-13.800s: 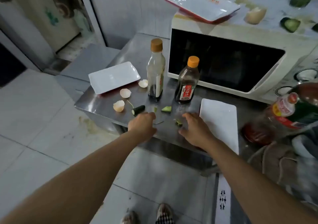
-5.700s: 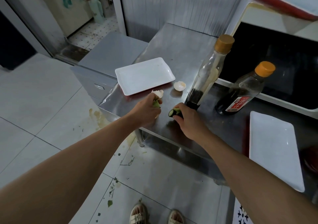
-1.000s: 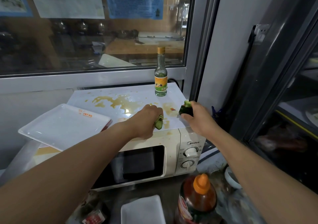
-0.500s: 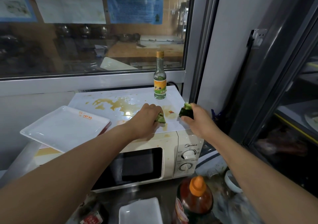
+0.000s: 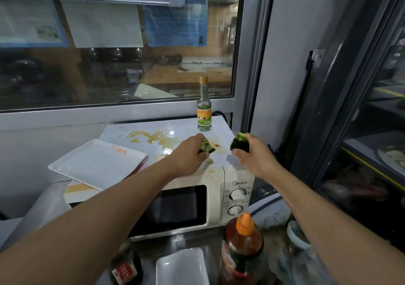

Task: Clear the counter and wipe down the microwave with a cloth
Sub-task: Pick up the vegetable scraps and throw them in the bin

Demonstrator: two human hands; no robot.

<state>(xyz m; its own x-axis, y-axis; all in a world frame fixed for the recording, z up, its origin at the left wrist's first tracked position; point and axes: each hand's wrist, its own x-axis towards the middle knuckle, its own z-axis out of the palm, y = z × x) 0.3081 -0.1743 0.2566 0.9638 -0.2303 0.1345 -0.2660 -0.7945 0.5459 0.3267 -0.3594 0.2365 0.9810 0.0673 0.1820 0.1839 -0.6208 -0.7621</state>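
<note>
1. Behind the cream-white microwave oven (image 5: 197, 199) runs a glass window; its top carries a brown sauce spill (image 5: 153, 138).
2. Your left hand (image 5: 188, 153) curls round green cucumber scraps (image 5: 207, 147) at the top's front edge.
3. Your right hand (image 5: 254, 155) grips dark cucumber peel pieces (image 5: 240, 143); bin both handfuls before wiping.
4. Move the small clear glass bottle (image 5: 204, 107) and white rectangular tray (image 5: 98, 164) off first.

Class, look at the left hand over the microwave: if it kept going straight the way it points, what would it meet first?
Probably the small glass bottle standing at the back of the microwave top; the left hand, gripping cucumber scraps, points roughly toward it, though depth is unclear.
</note>
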